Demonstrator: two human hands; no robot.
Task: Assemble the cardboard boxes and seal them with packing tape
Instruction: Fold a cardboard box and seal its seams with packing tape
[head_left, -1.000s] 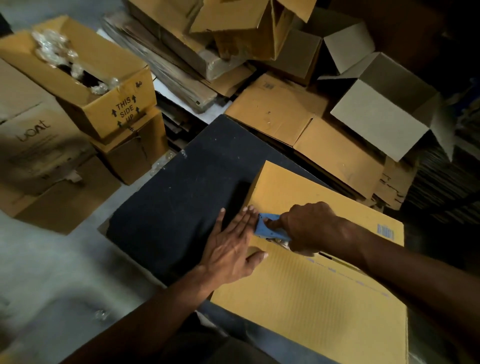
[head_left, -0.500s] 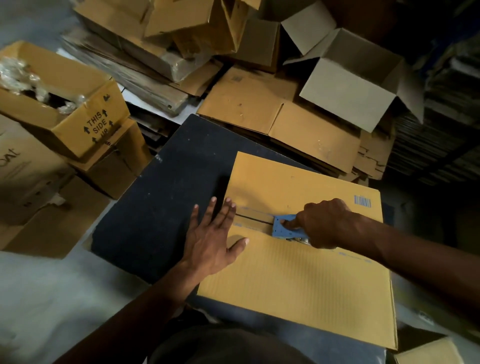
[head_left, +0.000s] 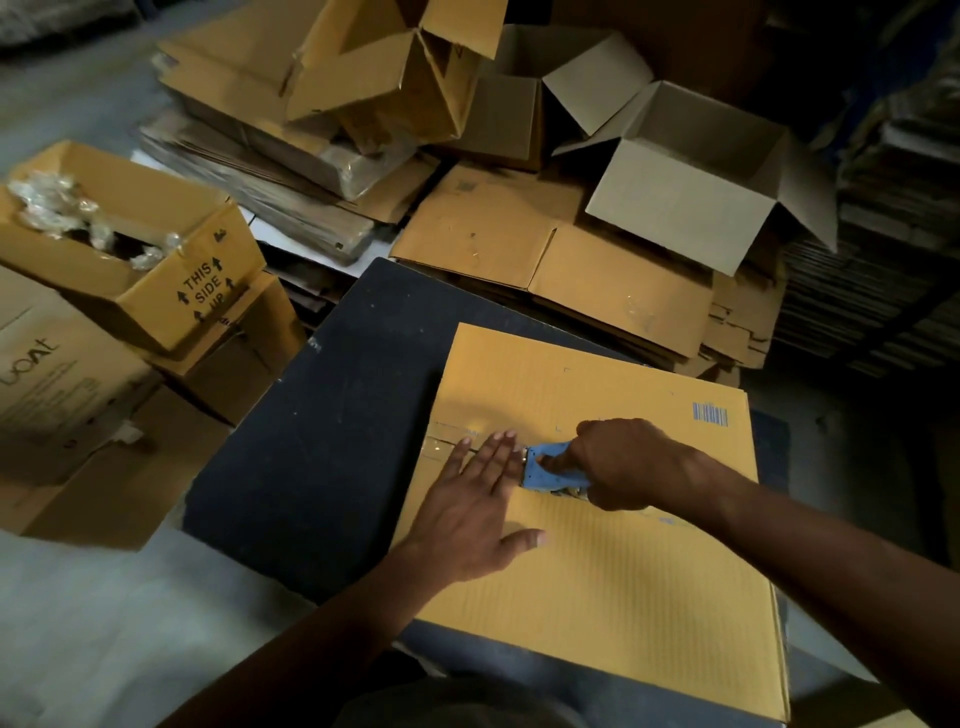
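The cardboard box (head_left: 597, 561) lies closed side up on a dark mat (head_left: 322, 441), with clear packing tape (head_left: 452, 441) along the left part of its centre seam. The right hand (head_left: 623, 465) grips a blue tape dispenser (head_left: 548, 470) on the seam. The left hand (head_left: 467, 512) presses flat beside it — fingers straight, holding nothing. Open and flattened cartons (head_left: 545, 249) surround the mat.

Dim light. Pale grey floor (head_left: 93, 613) under a dark speckled work surface (head_left: 332, 415). Stacked flat sheets (head_left: 872, 291) in shadow at right.
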